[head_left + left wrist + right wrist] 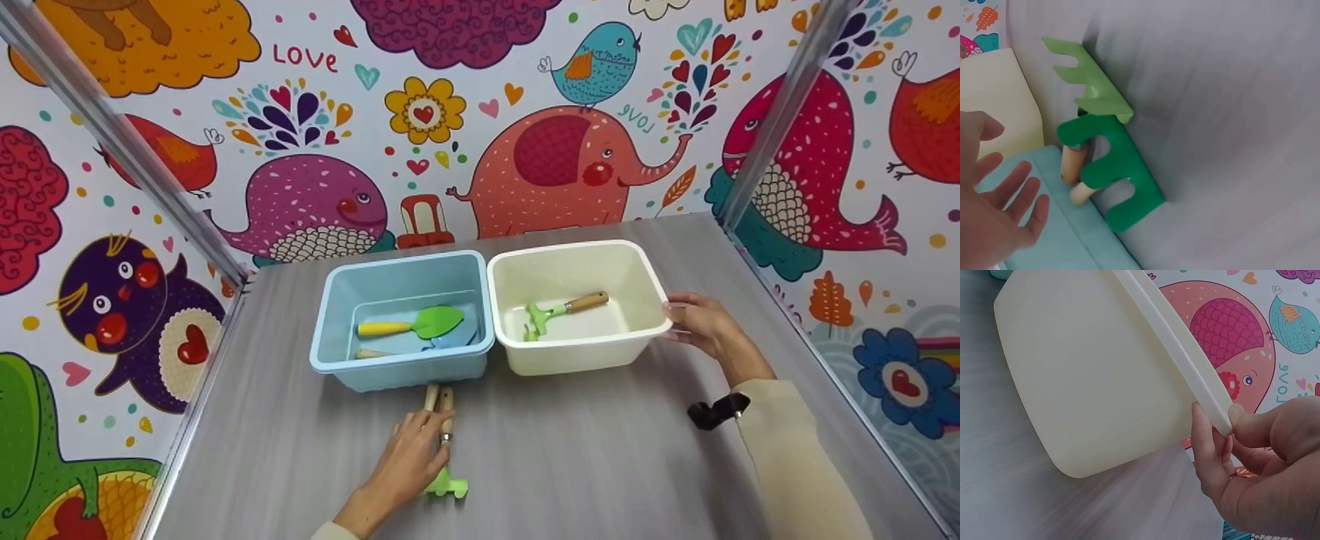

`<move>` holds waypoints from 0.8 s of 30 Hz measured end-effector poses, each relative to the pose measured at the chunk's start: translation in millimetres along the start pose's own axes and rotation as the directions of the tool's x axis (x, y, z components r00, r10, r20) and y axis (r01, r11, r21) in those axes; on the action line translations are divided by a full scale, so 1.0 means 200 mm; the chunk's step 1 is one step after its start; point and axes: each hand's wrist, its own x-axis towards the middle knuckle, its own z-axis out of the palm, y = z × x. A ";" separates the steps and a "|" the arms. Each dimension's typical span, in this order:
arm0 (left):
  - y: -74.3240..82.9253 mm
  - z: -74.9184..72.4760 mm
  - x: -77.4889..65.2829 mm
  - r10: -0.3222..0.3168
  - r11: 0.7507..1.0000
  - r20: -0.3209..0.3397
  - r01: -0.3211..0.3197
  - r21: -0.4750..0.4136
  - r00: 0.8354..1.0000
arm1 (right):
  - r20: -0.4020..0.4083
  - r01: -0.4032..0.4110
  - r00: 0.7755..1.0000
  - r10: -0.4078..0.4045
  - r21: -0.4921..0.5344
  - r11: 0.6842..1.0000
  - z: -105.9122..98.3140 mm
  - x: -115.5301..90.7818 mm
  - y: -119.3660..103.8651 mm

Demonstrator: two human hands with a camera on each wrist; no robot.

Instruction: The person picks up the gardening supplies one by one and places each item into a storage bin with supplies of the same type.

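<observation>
My right hand [701, 322] pinches the right end of the cream bin's rim between thumb and fingers, clearer in the right wrist view where the cream bin [1089, 377] shows its outer side. Over two small hand rakes on the table hovers my left hand [409, 454], fingers spread and relaxed in the left wrist view. One is a light green rake [1098, 90], the other a dark green rake [1123, 169], both with wooden handles pointing toward the blue bin. From the head view, the left hand hides most of the dark green one.
The blue bin [405, 373] holds a green trowel [439, 322] with a yellow handle, a blue tool [454, 337] and a wooden handle [371, 353]. Inside the cream bin lies another light green rake [544, 313]. Patterned walls with metal posts enclose the grey table [570, 450].
</observation>
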 end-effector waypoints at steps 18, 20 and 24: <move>-0.11 0.03 0.03 -0.224 0.969 -0.002 0.222 -0.109 0.975 | -0.006 -0.001 1.000 0.001 -0.020 1.000 -0.01 -0.01 0.01; -0.11 0.04 0.04 -0.250 0.959 0.009 0.249 -0.138 0.968 | -0.006 0.009 1.000 -0.010 -0.017 1.000 -0.01 0.00 0.01; -0.12 0.05 0.05 -0.284 0.941 0.029 0.285 -0.183 0.958 | -0.004 0.015 1.000 -0.015 -0.011 1.000 0.00 0.00 0.01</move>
